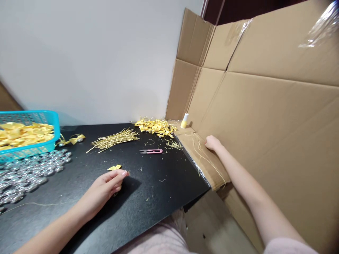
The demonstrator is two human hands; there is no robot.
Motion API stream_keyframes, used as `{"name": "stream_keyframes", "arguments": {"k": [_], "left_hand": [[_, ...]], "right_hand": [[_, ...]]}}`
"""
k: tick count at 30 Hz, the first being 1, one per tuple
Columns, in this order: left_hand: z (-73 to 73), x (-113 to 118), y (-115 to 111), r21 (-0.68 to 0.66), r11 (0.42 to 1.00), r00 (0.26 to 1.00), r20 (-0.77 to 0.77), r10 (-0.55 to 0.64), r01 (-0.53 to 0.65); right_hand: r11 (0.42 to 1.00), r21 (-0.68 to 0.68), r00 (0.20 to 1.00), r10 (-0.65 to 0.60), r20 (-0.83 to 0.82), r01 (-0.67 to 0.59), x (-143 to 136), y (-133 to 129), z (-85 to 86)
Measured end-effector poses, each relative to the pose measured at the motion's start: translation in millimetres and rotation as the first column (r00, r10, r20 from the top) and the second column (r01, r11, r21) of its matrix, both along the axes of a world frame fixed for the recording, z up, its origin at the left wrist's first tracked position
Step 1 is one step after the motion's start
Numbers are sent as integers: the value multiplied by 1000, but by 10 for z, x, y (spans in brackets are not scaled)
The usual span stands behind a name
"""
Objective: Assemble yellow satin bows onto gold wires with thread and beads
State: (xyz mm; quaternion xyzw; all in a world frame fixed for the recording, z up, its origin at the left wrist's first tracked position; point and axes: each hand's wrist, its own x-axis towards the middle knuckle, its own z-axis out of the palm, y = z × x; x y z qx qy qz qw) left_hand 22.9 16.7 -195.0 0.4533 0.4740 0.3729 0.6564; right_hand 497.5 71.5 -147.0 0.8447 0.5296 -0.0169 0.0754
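My left hand (109,183) is over the black table with thumb and forefinger pinched. A yellow ribbon bow (114,167) shows just above its fingers and appears to be held there, and a tiny end pokes out at the fingertips. What lies inside the palm is hidden. Far to the right, my right hand (212,143) is closed beside the cardboard wall, pinching a thin thread. Loose gold threads (203,155) lie on the cardboard base near it. A spool with yellow thread (184,121) stands upright behind. Pink thread snips (150,151) lie between the hands.
A turquoise basket (57,128) of yellow bows stands at the left, with silver beads (34,173) spread before it. Gold twist ties (115,139) and a pile of yellow bows (156,126) lie at the back. Tall cardboard (265,116) walls the right side.
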Motion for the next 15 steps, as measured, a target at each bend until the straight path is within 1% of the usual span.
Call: {"name": "stream_keyframes", "arguments": {"k": [4,8,12,15], "left_hand": [[-36,-26,5,28,999,997,-67,-33,35],[-33,-43,-2,31,999,994,-98,-41,45],[-14,-37,-9,37,998,994,-104,-47,51],[-26,-30,0,45,997,994,-100,-51,55]], "right_hand": [[998,34,998,56,-7,-55,32,-31,-35],[989,127,995,80,-65,-71,48,-82,-90],[959,283,978,74,-196,-16,100,-128,-131],[906,415,936,75,-344,80,186,-224,-173]]}}
